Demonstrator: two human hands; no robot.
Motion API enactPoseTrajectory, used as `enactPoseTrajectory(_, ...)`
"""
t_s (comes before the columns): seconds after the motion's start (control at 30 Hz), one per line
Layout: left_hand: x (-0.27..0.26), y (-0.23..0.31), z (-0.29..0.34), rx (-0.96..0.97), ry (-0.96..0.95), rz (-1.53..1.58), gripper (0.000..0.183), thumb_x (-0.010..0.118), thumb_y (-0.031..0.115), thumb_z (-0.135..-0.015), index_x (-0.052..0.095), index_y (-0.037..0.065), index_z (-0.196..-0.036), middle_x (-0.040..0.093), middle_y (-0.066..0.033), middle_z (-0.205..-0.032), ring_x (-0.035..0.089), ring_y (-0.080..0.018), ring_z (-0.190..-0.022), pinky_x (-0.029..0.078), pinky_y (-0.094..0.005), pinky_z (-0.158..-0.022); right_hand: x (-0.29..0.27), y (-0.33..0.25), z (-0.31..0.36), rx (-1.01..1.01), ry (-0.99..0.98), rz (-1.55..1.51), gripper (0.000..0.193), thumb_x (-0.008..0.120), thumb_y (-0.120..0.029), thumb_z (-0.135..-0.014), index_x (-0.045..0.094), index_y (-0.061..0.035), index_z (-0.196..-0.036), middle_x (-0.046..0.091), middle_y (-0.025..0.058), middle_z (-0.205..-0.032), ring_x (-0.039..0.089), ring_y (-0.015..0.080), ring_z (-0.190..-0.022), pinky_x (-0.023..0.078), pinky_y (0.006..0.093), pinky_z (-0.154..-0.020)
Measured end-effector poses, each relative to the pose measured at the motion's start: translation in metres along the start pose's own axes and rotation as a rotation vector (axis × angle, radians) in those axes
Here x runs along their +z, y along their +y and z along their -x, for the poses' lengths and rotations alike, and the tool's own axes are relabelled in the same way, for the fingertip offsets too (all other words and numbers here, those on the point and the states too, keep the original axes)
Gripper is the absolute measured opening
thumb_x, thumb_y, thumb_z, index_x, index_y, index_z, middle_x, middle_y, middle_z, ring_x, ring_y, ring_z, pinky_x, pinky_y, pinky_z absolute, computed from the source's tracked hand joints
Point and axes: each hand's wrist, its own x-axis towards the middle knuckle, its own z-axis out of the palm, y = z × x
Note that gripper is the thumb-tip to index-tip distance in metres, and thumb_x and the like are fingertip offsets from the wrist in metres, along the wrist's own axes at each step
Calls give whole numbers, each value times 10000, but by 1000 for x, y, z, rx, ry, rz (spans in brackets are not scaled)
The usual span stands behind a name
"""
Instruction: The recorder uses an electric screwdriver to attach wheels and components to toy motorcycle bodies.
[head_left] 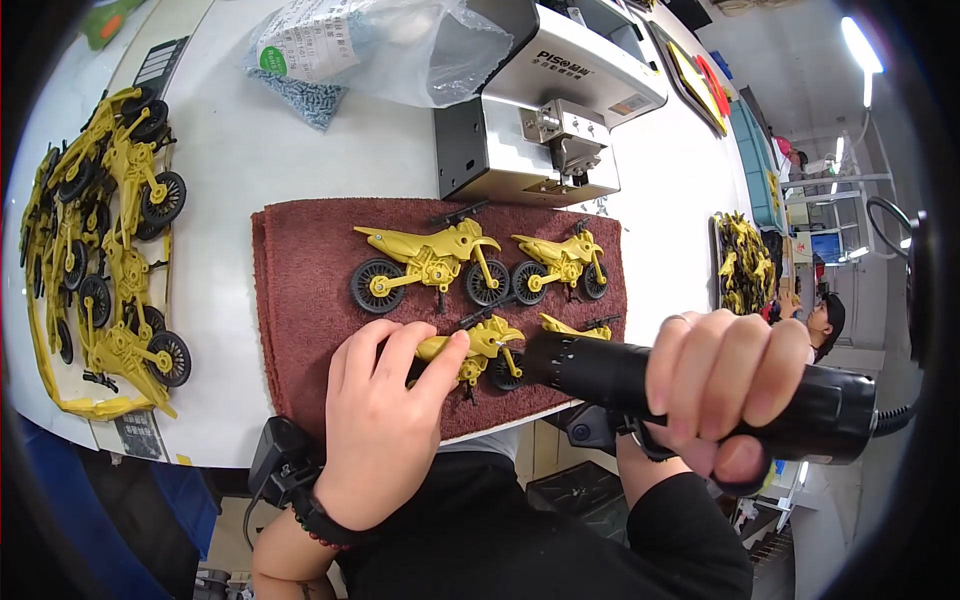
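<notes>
white workbench point(220, 250), maroon towel point(300, 290), 4 yellow toy motorcycles point(430, 262) lying on it: a person's left hand point(380, 420) closes fingers and thumb over the near-left motorcycle point(490, 343); the right hand point(735, 380) clamps a black cylindrical power tool point(600, 372), its end beside the front wheel point(507, 370).

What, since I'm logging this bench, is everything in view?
Table: one, white, centre
Towel: one, maroon, on table
Toy motorcycles: four, yellow and black, on towel
Motorcycle heaps: two, same colours, far left and right
Machine: one, silver and black, beyond towel
Bag: one, clear, beside machine
Corded tool: one, black, right foreground
Lamps: several, white, upper right
Person: at least one, right background
Wrist devices: two, black, one per wrist
Left hand: one, on a motorcycle
Right hand: one, around tool
</notes>
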Motion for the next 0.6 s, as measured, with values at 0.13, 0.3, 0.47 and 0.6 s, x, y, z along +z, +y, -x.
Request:
enactPoseTrajectory(0.13, 1, 4, -2, 11, -9, 2, 355, 676, 54, -693, 652, 86, -1045, 547, -77, -1021, 492, -282, -972, 402, -393, -827, 5, 18, 2, -14, 41, -11, 268, 739, 2, -673, 521, -59, -817, 566, 51, -646, 554, 174, -531, 464, 319, -545)
enactPoseTrajectory(0.3, 2, 1, 1, -22, -6, -7, 367, 673, 53, -700, 656, 111, -1062, 541, -77, -1021, 485, -287, -974, 405, -389, -826, 8, 24, -2, -13, -106, 140, 276, 742, -82, -713, 489, -84, -822, 561, 20, -651, 563, 151, -519, 470, 297, -537)
enactPoseTrajectory(0.47, 4, -1, 3, 7, 6, -8, 422, 582, 6, -671, 651, 112, -1074, 523, -82, -1027, 478, -281, -997, 418, -394, -827, 10, 20, -1, 2, -134, 175, 283, 751, -57, -707, 500, -80, -834, 567, 22, -661, 577, 156, -534, 482, 297, -536)
enactPoseTrajectory(0.6, 0, 5, -1, 9, -21, -2, 468, 606, -5, -647, 640, 126, -1096, 513, -82, -1045, 474, -288, -995, 416, -399, -823, -10, -18, -15, -250, 70, -211, 283, 714, -9, -673, 476, -100, -797, 528, -2, -665, 548, 125, -564, 454, 293, -553)
